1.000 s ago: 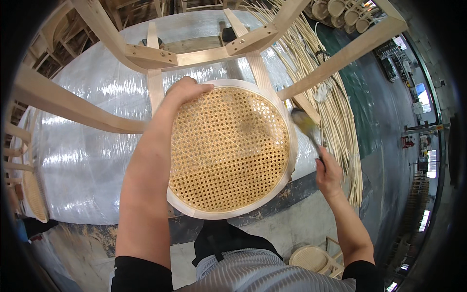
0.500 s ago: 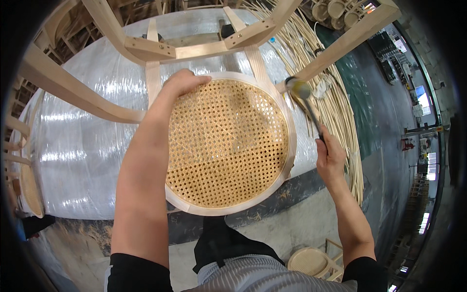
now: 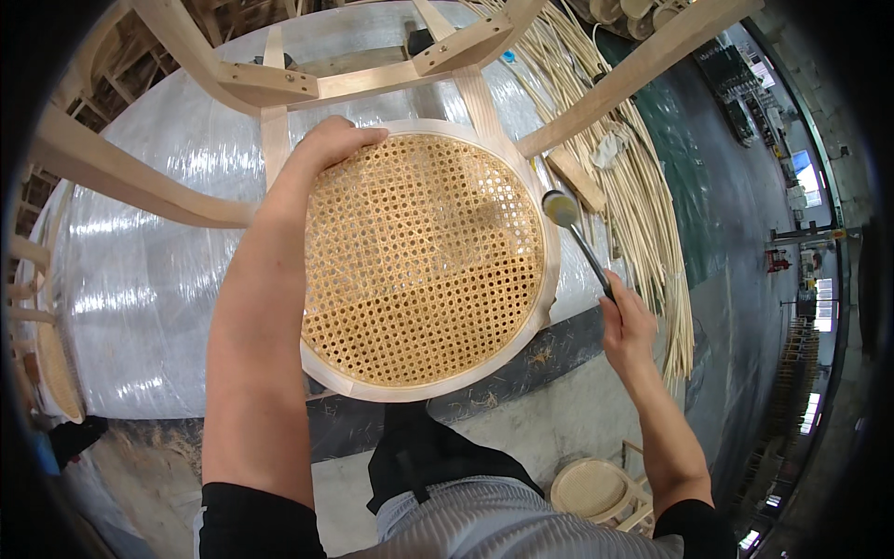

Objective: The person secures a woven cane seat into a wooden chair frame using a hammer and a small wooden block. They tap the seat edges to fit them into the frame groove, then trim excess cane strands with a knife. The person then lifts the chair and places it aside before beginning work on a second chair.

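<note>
A round cane-webbed chair seat [image 3: 424, 261] with a pale wooden rim sits in front of me, against a bare wooden chair frame [image 3: 365, 84]. My left hand [image 3: 333, 144] grips the upper left of the rim, thumb on top; its other fingers are partly hidden. My right hand [image 3: 630, 320] is closed round the dark handle of a mallet [image 3: 561, 208] with a round, yellowish-faced head. The mallet head is by the right side of the rim; I cannot tell whether it touches.
Plastic wrapping [image 3: 140, 307] covers the work surface. Long cane strips [image 3: 652, 242] lie in a bundle at the right, with a wood block [image 3: 577, 180] near them. Chair legs reach out on both sides. Another round cane seat [image 3: 589, 489] is low at the right.
The mallet has come down from above the right chair leg to the seat's right rim, my right hand lowering slightly. The seat, frame and left hand appear shifted slightly up and left.
</note>
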### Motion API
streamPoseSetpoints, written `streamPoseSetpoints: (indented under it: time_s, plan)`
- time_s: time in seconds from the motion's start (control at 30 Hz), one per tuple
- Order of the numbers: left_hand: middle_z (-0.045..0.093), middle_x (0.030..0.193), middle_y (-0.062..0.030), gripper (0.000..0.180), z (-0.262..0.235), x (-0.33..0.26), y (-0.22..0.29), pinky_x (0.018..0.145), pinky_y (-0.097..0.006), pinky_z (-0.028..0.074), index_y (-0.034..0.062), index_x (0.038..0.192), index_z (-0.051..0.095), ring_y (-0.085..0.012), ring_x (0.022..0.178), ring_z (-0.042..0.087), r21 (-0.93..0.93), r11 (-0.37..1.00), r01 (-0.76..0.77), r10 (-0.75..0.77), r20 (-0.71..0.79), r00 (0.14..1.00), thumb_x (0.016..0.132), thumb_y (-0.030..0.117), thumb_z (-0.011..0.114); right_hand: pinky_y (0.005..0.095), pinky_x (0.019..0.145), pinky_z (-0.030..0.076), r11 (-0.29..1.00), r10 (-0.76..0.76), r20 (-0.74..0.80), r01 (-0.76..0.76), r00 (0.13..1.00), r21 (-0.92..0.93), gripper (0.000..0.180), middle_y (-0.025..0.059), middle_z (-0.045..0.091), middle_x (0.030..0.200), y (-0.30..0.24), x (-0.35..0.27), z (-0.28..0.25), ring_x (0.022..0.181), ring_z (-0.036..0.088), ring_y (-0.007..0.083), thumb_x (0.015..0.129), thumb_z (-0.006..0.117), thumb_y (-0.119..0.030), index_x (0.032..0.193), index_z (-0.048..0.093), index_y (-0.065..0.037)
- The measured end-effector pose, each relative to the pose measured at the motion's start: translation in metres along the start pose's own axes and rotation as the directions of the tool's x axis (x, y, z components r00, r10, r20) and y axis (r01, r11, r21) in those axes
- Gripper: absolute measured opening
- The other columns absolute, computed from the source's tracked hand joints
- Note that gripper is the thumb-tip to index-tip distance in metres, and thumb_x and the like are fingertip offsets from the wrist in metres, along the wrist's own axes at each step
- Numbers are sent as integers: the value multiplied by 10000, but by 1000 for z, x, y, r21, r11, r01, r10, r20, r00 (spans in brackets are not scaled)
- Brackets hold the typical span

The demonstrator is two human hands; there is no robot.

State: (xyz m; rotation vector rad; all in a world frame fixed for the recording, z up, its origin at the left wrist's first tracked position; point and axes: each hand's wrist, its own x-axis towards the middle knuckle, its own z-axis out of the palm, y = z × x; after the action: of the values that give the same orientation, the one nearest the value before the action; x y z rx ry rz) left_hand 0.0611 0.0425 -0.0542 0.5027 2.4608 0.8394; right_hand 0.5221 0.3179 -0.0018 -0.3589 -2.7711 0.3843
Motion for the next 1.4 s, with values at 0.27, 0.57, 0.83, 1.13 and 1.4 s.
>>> streamPoseSetpoints:
  time_s: [0.27, 0.57, 0.83, 1.13, 1.4]
  plan:
    - [778, 1070, -257, 724, 1, 3, 2, 865, -431, 574, -128, 1119, 761, -329, 953, 764, -18, 1000, 7, -7, 18, 1000, 871, 552, 781, 391, 679, 528, 1000, 14, 15, -14, 1000, 25, 504, 144, 642, 855, -1, -42, -5, 723, 649, 329, 957, 693, 20, 1449, 619, -60]
    - [777, 1084, -246, 706, -1, -1, 3, 865, -433, 576, -96, 1099, 778, -325, 957, 758, -90, 995, -34, 39, 50, 998, 862, 569, 787, 380, 655, 509, 991, -9, -121, 25, 993, 130, 532, 155, 661, 880, -20, -82, -8, 709, 631, 319, 957, 706, 6, 1473, 618, -86]
    - [786, 1058, -199, 649, 5, -3, 9, 844, -418, 569, -64, 1114, 787, -276, 924, 749, -58, 998, -34, 36, 29, 999, 891, 545, 778, 389, 657, 512, 996, -1, -17, 2, 1000, 86, 553, 154, 661, 874, -26, -119, -6, 706, 630, 321, 919, 709, 41, 1456, 620, -59]
    - [788, 1117, -176, 673, 3, -11, 5, 923, -417, 565, 20, 1184, 786, -283, 1020, 747, 124, 981, -150, 167, -135, 977, 865, 613, 770, 424, 645, 514, 977, 55, 188, -92, 981, 194, 558, 158, 632, 844, -58, -175, 8, 696, 622, 357, 910, 711, 44, 1441, 639, -112]
    - [789, 1114, -135, 315, -12, -129, -8, 937, -328, 552, 14, 1237, 749, -211, 1011, 736, -41, 789, -614, 463, -618, 636, 1050, 257, 675, 456, 730, 538, 934, 135, 359, -240, 923, 265, 491, 187, 683, 923, -67, -209, 39, 766, 666, 369, 988, 670, -39, 1472, 621, -101]
